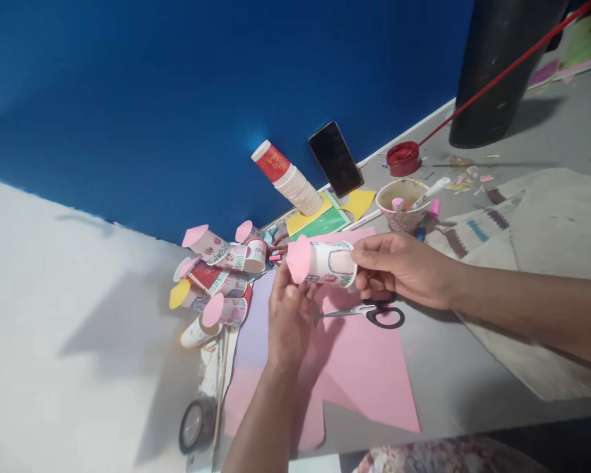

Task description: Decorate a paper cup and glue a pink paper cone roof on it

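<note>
**Cup capping partly complete: one cup in hand, a batch finished, a stack untouched**

Tape roll (197, 424) stands at the near edge of the counter (473, 374), beside a thin wooden stick (220, 387). Pink paper sheet (364, 381) lies just beyond, already cut along its near edge, over a lilac sheet (256, 328). Judged from this, stock remains for further caps.

Above the pink sheet the person holds the paper cup (331, 263) on its side, clear of the counter. The right hand (404, 268) grips the cup's end between thumb and fingers. The left hand (290, 315) is raised beneath it, fingertips pressed to the pink cap (299, 259) on the other end. Whether that cap is fully fixed cannot be told. Black-handled scissors (374, 312) lie on the sheet directly under the hands, not held.

To the left, a pile of finished cups (217, 282) lies tumbled together, most with pink caps, one with yellow. This portion reads as done.

Farther back, a leaning stack of plain cups (290, 180) rests on yellow and green card (320, 220); these appear unworked. Near it a phone (335, 159) leans on the blue wall (177, 98). To the right sit a cup holding markers (406, 203) and a red paint pot (402, 157), with a dark cylinder (502, 66) beyond. A folded cloth (536, 263) lies under the right forearm.
</note>
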The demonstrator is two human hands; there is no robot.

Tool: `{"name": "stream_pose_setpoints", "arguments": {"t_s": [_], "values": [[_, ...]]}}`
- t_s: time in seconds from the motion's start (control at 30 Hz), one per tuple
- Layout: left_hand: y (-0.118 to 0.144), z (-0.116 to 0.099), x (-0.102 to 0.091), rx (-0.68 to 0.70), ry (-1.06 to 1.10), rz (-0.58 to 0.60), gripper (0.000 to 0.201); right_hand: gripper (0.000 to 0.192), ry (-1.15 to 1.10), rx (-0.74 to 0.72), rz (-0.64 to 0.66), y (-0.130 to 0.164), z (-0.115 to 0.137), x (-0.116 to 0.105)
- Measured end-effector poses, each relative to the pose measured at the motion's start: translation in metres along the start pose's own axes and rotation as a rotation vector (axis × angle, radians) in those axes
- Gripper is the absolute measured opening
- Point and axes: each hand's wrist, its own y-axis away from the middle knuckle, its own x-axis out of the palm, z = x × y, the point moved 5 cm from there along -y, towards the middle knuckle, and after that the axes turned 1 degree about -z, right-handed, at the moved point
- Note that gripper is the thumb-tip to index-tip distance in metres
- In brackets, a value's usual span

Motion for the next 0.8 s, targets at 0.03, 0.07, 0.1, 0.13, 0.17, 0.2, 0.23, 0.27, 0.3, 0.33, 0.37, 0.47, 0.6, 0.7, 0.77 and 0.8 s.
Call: {"name": "stream_pose_setpoints", "arguments": {"t_s": [0.03,0.07,0.1,0.13,0.17,0.2,0.23,0.27,0.3,0.33,0.37,0.47,0.6,0.7,0.77,0.8], "values": [[0.000,0.001,0.003,0.000,-0.003,0.048,0.066,0.035,-0.065,0.038,0.016,-0.002,-0.002,-0.001],[0.000,0.002,0.006,0.005,-0.010,0.091,0.066,0.033,-0.113,0.071,0.031,-0.003,-0.005,-0.002],[0.000,0.002,0.009,0.016,-0.016,0.123,0.063,0.031,-0.150,0.096,0.042,-0.003,-0.006,-0.003],[0.000,0.002,0.010,0.029,-0.018,0.142,0.061,0.028,-0.178,0.114,0.053,-0.004,-0.008,-0.003],[0.001,0.002,0.011,0.038,-0.018,0.152,0.059,0.025,-0.197,0.128,0.066,-0.003,-0.009,-0.003],[0.001,0.002,0.012,0.045,-0.013,0.156,0.059,0.024,-0.207,0.137,0.079,-0.003,-0.010,-0.002],[0.001,0.003,0.012,0.049,-0.005,0.156,0.062,0.023,-0.211,0.145,0.090,-0.002,-0.010,-0.001],[0.002,0.003,0.012,0.048,0.003,0.156,0.066,0.023,-0.209,0.153,0.099,-0.001,-0.011,-0.001],[0.003,0.004,0.012,0.042,0.007,0.155,0.071,0.024,-0.202,0.164,0.109,-0.001,-0.012,0.000],[0.004,0.005,0.011,0.029,0.006,0.151,0.073,0.026,-0.192,0.175,0.119,0.000,-0.013,0.001],[0.005,0.006,0.010,0.011,-0.002,0.142,0.075,0.028,-0.178,0.187,0.129,0.001,-0.014,0.002],[0.006,0.008,0.006,-0.022,-0.077,0.089,0.073,0.037,-0.078,0.194,0.128,0.001,-0.017,0.003],[0.006,-0.003,0.001,0.143,-0.380,-0.016,0.058,0.039,0.312,0.019,-0.061,0.000,-0.012,-0.009],[0.005,-0.008,-0.001,0.248,-0.588,-0.092,0.053,0.036,0.591,-0.177,-0.144,0.003,-0.002,-0.009],[0.004,-0.008,-0.002,0.286,-0.664,-0.109,0.053,0.035,0.722,-0.296,-0.168,0.007,0.005,-0.006],[0.005,-0.008,-0.002,0.308,-0.698,-0.106,0.054,0.033,0.786,-0.365,-0.182,0.010,0.009,-0.003]]}}
